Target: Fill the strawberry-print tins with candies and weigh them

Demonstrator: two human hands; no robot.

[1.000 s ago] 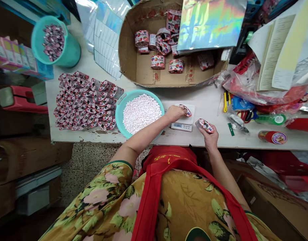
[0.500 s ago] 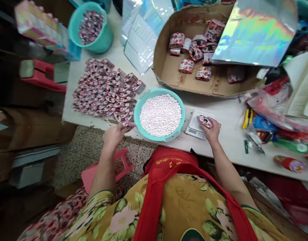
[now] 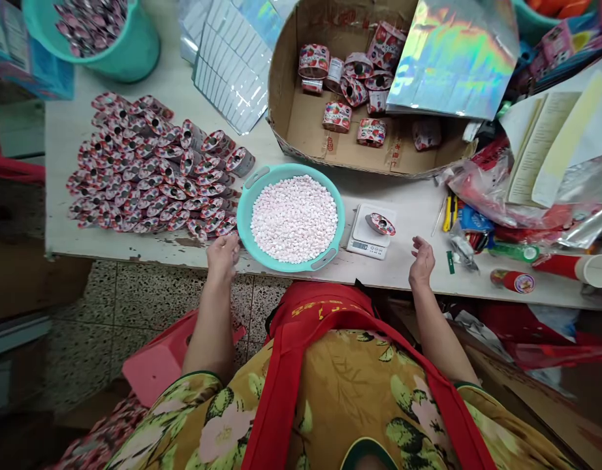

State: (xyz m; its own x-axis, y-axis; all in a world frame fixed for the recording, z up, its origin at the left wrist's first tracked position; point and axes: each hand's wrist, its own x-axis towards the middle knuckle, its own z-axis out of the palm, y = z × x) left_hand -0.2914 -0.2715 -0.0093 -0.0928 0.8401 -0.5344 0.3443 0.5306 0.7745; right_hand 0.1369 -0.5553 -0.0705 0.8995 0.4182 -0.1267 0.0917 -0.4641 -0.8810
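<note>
On the small white kitchen scale (image 3: 362, 248) rests one patterned packet (image 3: 380, 224) with a dark round opening in its top. My right hand (image 3: 421, 262) is to the right of the scale, fingers apart, touching nothing. My left hand (image 3: 223, 256) is at the table's front edge, its fingers loosely curled with nothing visible in them. Just beyond it are the nearest of the many matching packets (image 3: 149, 173) standing in packed rows. Between my hands sits a turquoise basin (image 3: 245, 215) full of small white pieces (image 3: 295, 219). The scale's display is too small to read.
Behind the basin is a cardboard box (image 3: 301, 127) with several tape-like rolls, partly covered by shiny film (image 3: 452, 59). A turquoise bucket (image 3: 139, 49) stands back left. Plastic bags, a yellow cutter (image 3: 449, 212) and a red-labelled jar (image 3: 512, 281) lie right.
My right hand has put its packet on the scale and drawn away to the right. The packet has left my left hand. The camera view has shifted to the right.
</note>
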